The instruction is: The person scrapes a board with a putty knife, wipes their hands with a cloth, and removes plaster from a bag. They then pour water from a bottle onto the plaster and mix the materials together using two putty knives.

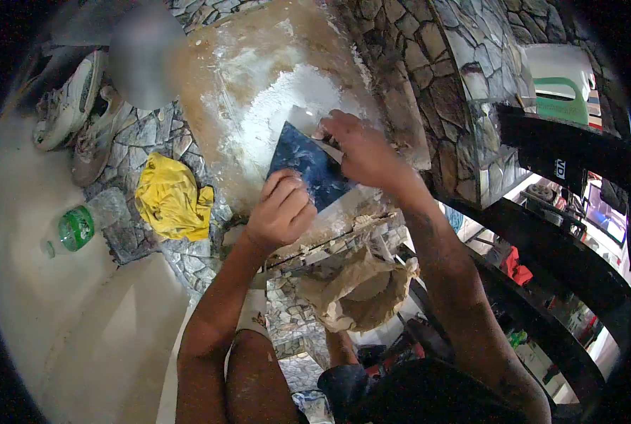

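Observation:
My left hand (283, 210) is closed on the lower left edge of a dark blue, roughly triangular sheet (308, 168), which has white smears on it. One corner of the sheet points up into a heap of white powder (290, 95) on a stained board (220, 46). Bent over the sheet's right side, my right hand (361, 148) has its fingers pinched together at the edge of the powder. A pale bit shows at its fingertips, and I cannot tell what it is.
Below the board stands an open brown paper bag (361, 300). To the left lie a yellow cloth (172, 198), a plastic bottle with a green label (76, 228) and a pair of shoes (71, 102). Black rails (520, 244) run along the right; a white-and-green container (559, 85) is above them.

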A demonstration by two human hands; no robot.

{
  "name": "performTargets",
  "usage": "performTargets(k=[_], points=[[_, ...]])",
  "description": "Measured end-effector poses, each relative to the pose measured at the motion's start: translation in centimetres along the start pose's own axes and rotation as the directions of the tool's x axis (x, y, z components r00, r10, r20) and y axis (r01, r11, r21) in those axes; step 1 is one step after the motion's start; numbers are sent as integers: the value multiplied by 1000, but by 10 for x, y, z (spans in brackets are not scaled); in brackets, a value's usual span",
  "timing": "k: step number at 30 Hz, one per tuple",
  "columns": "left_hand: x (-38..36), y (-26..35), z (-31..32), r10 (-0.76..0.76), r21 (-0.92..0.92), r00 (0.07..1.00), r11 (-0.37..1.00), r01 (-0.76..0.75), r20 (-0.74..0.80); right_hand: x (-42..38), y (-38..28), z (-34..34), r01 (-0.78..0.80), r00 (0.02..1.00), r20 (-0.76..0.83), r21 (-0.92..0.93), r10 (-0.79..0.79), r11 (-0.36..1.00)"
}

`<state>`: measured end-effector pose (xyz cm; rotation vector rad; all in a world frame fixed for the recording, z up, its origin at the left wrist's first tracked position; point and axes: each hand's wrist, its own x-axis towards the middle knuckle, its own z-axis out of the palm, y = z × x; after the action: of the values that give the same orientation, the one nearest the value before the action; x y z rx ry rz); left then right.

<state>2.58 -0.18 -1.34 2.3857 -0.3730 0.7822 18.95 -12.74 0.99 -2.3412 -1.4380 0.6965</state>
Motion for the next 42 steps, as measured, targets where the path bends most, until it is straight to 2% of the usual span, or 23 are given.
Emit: performTargets(k=[3, 6, 9, 13, 16, 17, 18, 19, 20, 22, 23, 25, 26, 27, 29, 32, 35, 36, 39, 40, 42], points=[[-1, 4, -1, -17, 13, 1000, 1000, 16, 21, -10, 4, -6, 17, 995, -97, 37, -13, 999], [-6, -2, -5, -34, 29, 998, 999, 32, 52, -38, -11, -23, 3, 998, 61, 29, -5, 1000], [-6, -3, -7, 2, -3, 997, 1000, -2, 71, -49, -31, -18, 89, 996, 7, 78, -90, 993], [-11, 5, 0, 12, -77, 997, 997, -6, 78, -13, -25, 3, -1, 999, -51, -62, -2, 998], [-10, 7, -5, -63, -107, 997, 992, 67, 41, 4, -3, 4, 16, 990, -142, 36, -10, 999], [-10, 7, -8, -103, -117, 994, 988, 105, 20, 0, 0, -2, -34, 991, -121, 188, 57, 982], [-12, 5, -9, -319, -169, 946, 937, 306, -53, -6, 5, -12, -84, 989, -88, 333, 119, 939], [-16, 3, -10, -520, -233, 847, 842, 486, -114, -12, 11, -21, -133, 983, -48, 469, 175, 873], [-21, 0, -13, -695, -306, 701, 710, 634, -159, -27, 19, -23, -170, 967, -79, 507, 242, 845], [-30, -15, -23, -897, -546, 417, 425, 722, -146, -55, 5, -26, -272, 911, -99, 587, 401, 762], [-35, -23, -27, -960, -647, 257, 265, 715, -109, -68, -11, -29, -336, 867, -84, 628, 491, 702], [-41, -31, -32, -980, -739, 186, 178, 650, -73, -100, -2, 12, -388, 788, 160, 878, 594, 279], [-39, -31, -34, -989, -783, 141, 128, 608, -52, -108, -4, 30, -376, 802, 272, 922, 532, 96], [-40, -29, -32, -996, -824, 92, 69, 563, -21, -114, -14, 51, -293, 830, 321, 947, 456, -132], [-52, -30, -32, -996, -869, 72, -11, 494, 54, -124, -35, 84, -273, 774, 343, 939, 532, -210], [-67, -26, -39, -990, -908, 55, -100, 406, 133, -116, -60, 92, -150, 833, 334, 903, 440, -403], [-77, -13, -49, -986, -866, 13, -140, 480, 166, -111, -65, 97, -135, 810, 344, 897, 475, -420], [-77, -7, -55, -980, -814, 13, -158, 559, 199, -113, -63, 97, -132, 808, 340, 900, 481, -415], [-81, -2, -52, -971, -718, 98, -93, 690, 219, -116, -64, 83, -70, 788, 297, 914, 539, -400], [-81, -1, -49, -961, -709, 134, -82, 701, 244, -119, -64, 75, -84, 762, 279, 938, 585, -338], [-62, -2, -41, -943, -700, 264, 49, 712, 203, -129, -63, 54, -125, 700, 241, 968, 673, -217]])
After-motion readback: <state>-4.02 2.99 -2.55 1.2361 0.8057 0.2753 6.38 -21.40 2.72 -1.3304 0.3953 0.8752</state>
